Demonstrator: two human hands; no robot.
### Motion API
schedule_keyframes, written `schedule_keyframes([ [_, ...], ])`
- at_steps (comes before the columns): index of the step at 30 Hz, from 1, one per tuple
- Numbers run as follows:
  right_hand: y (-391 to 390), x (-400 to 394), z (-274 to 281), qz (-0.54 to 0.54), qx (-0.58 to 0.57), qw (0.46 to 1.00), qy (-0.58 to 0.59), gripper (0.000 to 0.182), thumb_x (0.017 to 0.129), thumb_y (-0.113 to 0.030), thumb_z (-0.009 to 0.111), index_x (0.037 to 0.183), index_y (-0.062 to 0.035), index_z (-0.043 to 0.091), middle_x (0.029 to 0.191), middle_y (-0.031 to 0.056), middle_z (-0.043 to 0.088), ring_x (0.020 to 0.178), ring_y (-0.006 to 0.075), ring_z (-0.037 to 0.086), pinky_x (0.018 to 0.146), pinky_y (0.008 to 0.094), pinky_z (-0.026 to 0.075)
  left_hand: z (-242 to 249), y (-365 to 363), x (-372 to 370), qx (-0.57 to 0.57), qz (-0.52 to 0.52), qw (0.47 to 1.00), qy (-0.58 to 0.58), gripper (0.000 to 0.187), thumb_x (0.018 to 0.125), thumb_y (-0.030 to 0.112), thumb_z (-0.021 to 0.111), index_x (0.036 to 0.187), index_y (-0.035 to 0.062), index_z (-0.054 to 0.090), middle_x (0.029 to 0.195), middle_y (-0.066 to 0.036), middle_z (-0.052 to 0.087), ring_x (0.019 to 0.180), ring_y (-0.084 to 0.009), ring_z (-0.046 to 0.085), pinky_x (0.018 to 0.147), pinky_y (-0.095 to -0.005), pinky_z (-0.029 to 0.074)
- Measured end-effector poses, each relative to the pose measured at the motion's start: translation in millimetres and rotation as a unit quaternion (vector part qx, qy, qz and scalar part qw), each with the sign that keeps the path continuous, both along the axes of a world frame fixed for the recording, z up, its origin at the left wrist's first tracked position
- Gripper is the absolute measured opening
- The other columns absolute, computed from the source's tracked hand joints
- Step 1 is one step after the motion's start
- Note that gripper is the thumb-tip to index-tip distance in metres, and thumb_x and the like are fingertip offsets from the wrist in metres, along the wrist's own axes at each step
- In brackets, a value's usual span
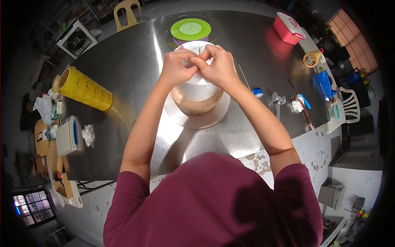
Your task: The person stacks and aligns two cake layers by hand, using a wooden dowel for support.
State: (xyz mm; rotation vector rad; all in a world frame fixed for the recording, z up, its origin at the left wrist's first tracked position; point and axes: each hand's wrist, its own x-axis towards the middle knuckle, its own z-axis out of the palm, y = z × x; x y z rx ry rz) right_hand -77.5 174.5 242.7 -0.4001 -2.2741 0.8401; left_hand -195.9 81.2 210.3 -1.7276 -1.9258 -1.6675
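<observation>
My left hand (178, 66) and my right hand (217, 66) meet fingertip to fingertip over the top of a tall round cake-like stack (198, 92). Its upper part is white and its lower part brown, and it stands upright on a round white board (216, 118). Between my fingers rises the tip of a thin wooden stick (200, 51). The fingers of both hands are bent and pressed together around it; its lower end is hidden. Behind the stack lies a round green patterned mat (191, 29) above something purple.
A yellow tape-like roll (85, 89) lies left on the steel table (127, 53), with a white-and-blue box (68, 136) nearer. To the right are a blue jar (257, 92), measuring spoons (278, 100), a blue-handled tool (305, 101), a tape roll (311, 60) and a pink box (289, 29).
</observation>
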Motion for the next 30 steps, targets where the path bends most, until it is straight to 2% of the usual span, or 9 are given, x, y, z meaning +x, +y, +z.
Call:
schedule_keyframes([
  [2, 0, 2, 0, 0.004, -0.029, 0.999, -0.017, 0.024, 0.068, -0.021, 0.077, 0.069, -0.0016, 0.062, 0.07, 0.0081, 0.064, 0.068, 0.0173, 0.059, 0.065, 0.0307, 0.046, 3, 1, 2, -0.02, 0.008, 1.0, -0.014, 0.006, 0.064, 0.007, 0.067, 0.069, 0.0036, 0.068, 0.068, -0.008, 0.066, 0.065, -0.0191, 0.063, 0.082, -0.0322, 0.048],
  [6, 7, 9, 18, 0.046, -0.074, 0.995, -0.052, 0.021, 0.073, -0.021, 0.074, 0.074, -0.0019, 0.066, 0.073, 0.0075, 0.066, 0.07, 0.0139, 0.06, 0.068, 0.028, 0.048, 11, -1, 3, -0.05, -0.002, 0.999, -0.016, 0.009, 0.064, 0.01, 0.072, 0.067, 0.0035, 0.067, 0.066, -0.009, 0.066, 0.065, -0.0188, 0.062, 0.073, -0.0301, 0.048],
  [8, 15, 5, 24, 0.108, -0.106, 0.988, 0.035, 0.018, 0.076, -0.019, 0.072, 0.078, -0.0021, 0.068, 0.075, 0.0078, 0.066, 0.072, 0.0128, 0.061, 0.071, 0.0266, 0.048, 6, 1, -1, -0.045, -0.009, 0.999, -0.004, 0.012, 0.065, 0.012, 0.074, 0.069, 0.0036, 0.067, 0.068, -0.008, 0.066, 0.065, -0.0178, 0.062, 0.065, -0.0287, 0.048],
  [9, 18, 4, 29, 0.138, -0.123, 0.98, 0.078, 0.016, 0.077, -0.018, 0.071, 0.079, -0.0021, 0.069, 0.076, 0.008, 0.067, 0.073, 0.0123, 0.062, 0.072, 0.0258, 0.048, 5, 2, -2, -0.034, -0.024, 0.998, -0.038, 0.013, 0.065, 0.013, 0.075, 0.07, 0.0036, 0.067, 0.069, -0.008, 0.066, 0.067, -0.0172, 0.062, 0.066, -0.0286, 0.047],
  [13, 22, 5, 44, 0.127, -0.027, 0.991, 0.002, 0.014, 0.079, -0.016, 0.068, 0.084, -0.0028, 0.069, 0.079, 0.0081, 0.068, 0.073, 0.0137, 0.063, 0.07, 0.0261, 0.05, 0, 4, -4, 0.007, -0.067, 0.992, -0.109, 0.013, 0.067, 0.012, 0.075, 0.074, 0.0036, 0.068, 0.074, -0.007, 0.067, 0.072, -0.0147, 0.061, 0.072, -0.0284, 0.046],
  [17, 19, 5, 36, 0.111, 0.017, 0.993, 0.029, 0.012, 0.078, -0.014, 0.069, 0.083, -0.0025, 0.069, 0.078, 0.0088, 0.067, 0.069, 0.0144, 0.064, 0.064, 0.0269, 0.051, 1, 4, -4, 0.029, -0.1, 0.989, -0.104, 0.008, 0.069, 0.007, 0.072, 0.074, 0.0041, 0.068, 0.076, -0.007, 0.067, 0.075, -0.0146, 0.06, 0.072, -0.0281, 0.046],
  [23, 18, 7, 13, 0.103, 0.021, 0.994, 0.033, 0.01, 0.077, -0.011, 0.068, 0.082, -0.0016, 0.068, 0.076, 0.0096, 0.066, 0.067, 0.0159, 0.064, 0.064, 0.0277, 0.052, 10, -3, -4, -0.043, -0.068, 0.996, 0.041, 0.008, 0.064, 0.004, 0.071, 0.071, 0.0031, 0.068, 0.074, -0.006, 0.065, 0.073, -0.018, 0.059, 0.069, -0.0289, 0.046],
  [26, 17, 5, 6, 0.101, 0.03, 0.994, 0.043, 0.011, 0.078, -0.011, 0.068, 0.082, -0.0009, 0.067, 0.076, 0.0097, 0.066, 0.067, 0.0156, 0.064, 0.063, 0.0275, 0.052, 10, -3, -4, -0.072, -0.07, 0.994, 0.033, 0.015, 0.062, -0.002, 0.066, 0.077, 0.0004, 0.067, 0.069, -0.005, 0.06, 0.074, -0.0117, 0.056, 0.078, -0.0266, 0.043],
  [30, 13, 8, 6, 0.089, 0.008, 0.995, 0.033, 0.012, 0.078, -0.012, 0.069, 0.082, -0.0015, 0.067, 0.075, 0.0087, 0.066, 0.065, 0.0149, 0.062, 0.06, 0.0264, 0.05, 1, 4, -11, -0.003, -0.103, 0.992, -0.069, 0.017, 0.063, 0.008, 0.067, 0.078, 0.0009, 0.067, 0.077, -0.008, 0.063, 0.074, -0.0191, 0.06, 0.067, -0.0288, 0.046],
])
